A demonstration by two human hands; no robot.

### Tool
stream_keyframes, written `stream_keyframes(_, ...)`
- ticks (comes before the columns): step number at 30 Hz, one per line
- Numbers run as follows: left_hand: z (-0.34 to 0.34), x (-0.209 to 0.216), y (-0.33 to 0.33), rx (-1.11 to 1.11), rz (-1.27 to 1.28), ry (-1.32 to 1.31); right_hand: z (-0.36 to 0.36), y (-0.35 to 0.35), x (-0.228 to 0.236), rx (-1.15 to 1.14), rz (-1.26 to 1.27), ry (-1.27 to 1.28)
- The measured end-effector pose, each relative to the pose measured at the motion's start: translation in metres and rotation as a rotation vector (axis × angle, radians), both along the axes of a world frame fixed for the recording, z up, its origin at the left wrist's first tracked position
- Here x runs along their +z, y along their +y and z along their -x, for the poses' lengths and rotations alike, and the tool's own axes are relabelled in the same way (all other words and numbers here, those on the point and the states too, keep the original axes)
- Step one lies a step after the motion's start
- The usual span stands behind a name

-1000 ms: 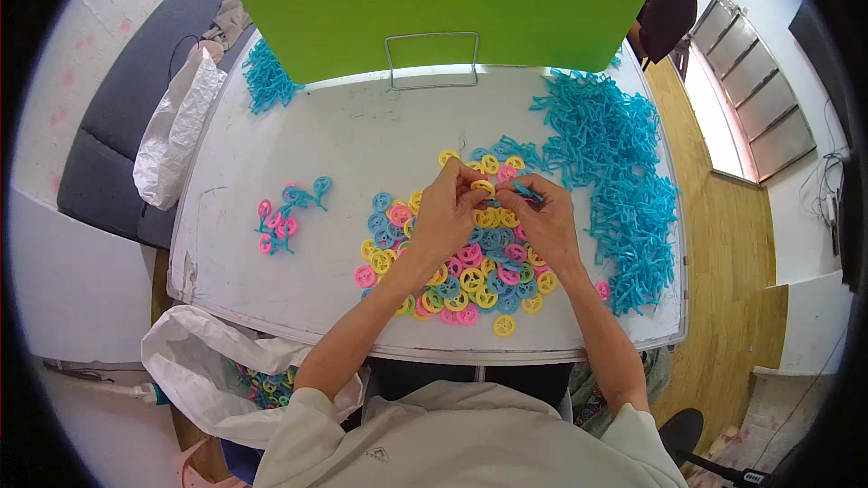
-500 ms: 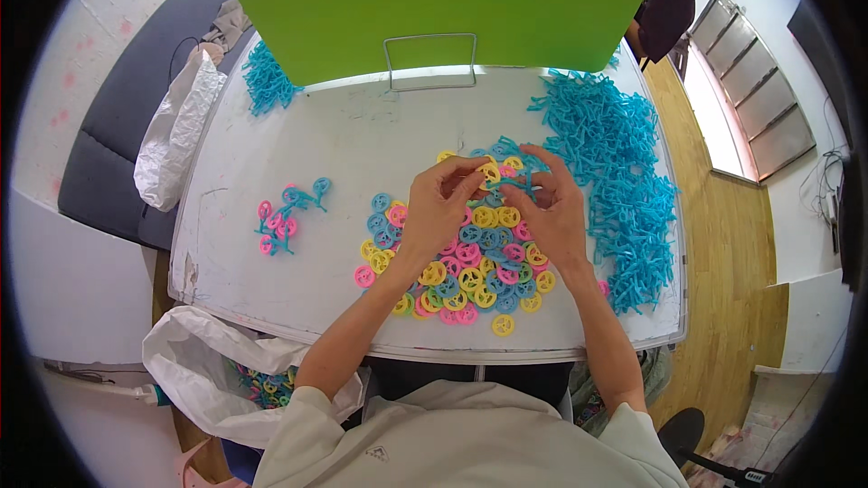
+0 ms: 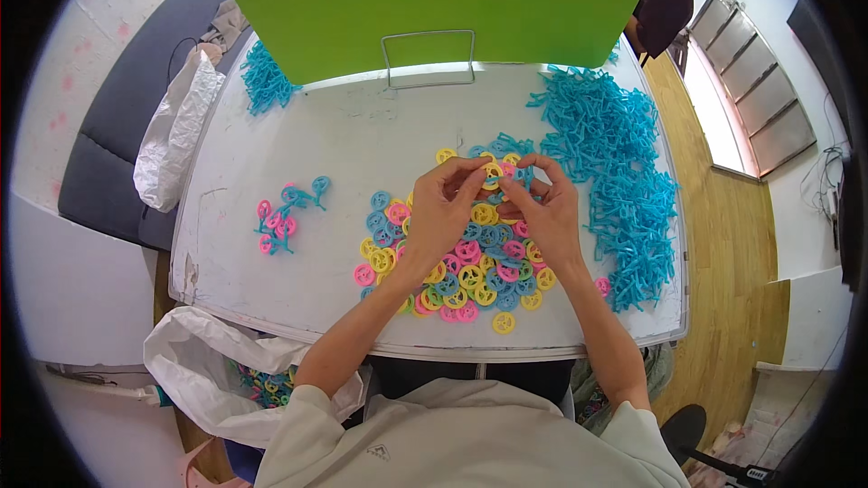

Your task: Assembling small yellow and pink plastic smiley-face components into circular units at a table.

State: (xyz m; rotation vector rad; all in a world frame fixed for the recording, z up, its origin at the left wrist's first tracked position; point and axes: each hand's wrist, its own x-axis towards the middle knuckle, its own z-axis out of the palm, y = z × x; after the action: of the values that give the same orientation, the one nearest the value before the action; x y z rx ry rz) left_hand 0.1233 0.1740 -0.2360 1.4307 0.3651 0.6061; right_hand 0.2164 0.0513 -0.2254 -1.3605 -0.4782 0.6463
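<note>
- Two hands meet over the middle of the white table (image 3: pixel 298 181), just past a heap of plastic rings.
- My left hand (image 3: pixel 440 205) has its fingers pinched narrow on a yellow ring (image 3: pixel 491 170), gripping it from the 9 o'clock side.
- My right hand (image 3: pixel 549 211) is curled narrow too, fingertips touching the same yellow ring from the 3 o'clock side; a blue stick piece seems to lie under them, but I cannot tell for sure.
- The ring heap (image 3: pixel 461 262), in yellow, pink, blue and green, lies beneath both palms, toward 6 o'clock from the held ring.
- One loose yellow ring (image 3: pixel 504 323) sits apart at 6 o'clock of the heap, near the table edge.
- A large blue stick pile (image 3: pixel 624 172) lies at 3 o'clock of my right hand.
- A small pink-and-blue cluster (image 3: pixel 287 215) lies at 9 o'clock, well apart from my left hand.
- A green board (image 3: pixel 434 0) stands at 12 o'clock, with a wire stand (image 3: pixel 428 58) at its foot.
- A white bag (image 3: pixel 176 131) hangs off the table at 10 o'clock.
</note>
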Motion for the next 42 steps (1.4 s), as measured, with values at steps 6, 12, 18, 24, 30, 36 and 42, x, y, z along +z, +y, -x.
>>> stream_keyframes(6,0.002,0.004,-0.003,-0.009,0.033,0.059,0.0,0.002,-0.007,-0.029,-0.057,0.248)
stream_keyframes(12,0.002,0.007,-0.006,0.03,0.048,0.025,-0.001,0.002,-0.007,-0.02,-0.061,0.211)
stream_keyframes(18,0.002,0.006,-0.018,0.184,-0.107,0.017,0.004,0.004,-0.009,-0.069,-0.115,0.354)
stream_keyframes(24,0.006,0.017,-0.019,0.134,-0.224,0.161,0.01,0.003,-0.002,-0.137,-0.002,0.062)
stream_keyframes(30,0.002,-0.001,0.006,-0.015,0.03,0.008,0.003,-0.004,0.014,0.038,0.359,-0.53)
stream_keyframes(36,0.003,0.007,0.006,-0.053,0.279,0.027,-0.007,0.001,-0.015,-0.013,-0.133,-0.294)
stream_keyframes(42,0.005,0.007,0.038,0.054,-0.257,0.129,-0.02,-0.003,-0.014,-0.088,-0.236,-0.015)
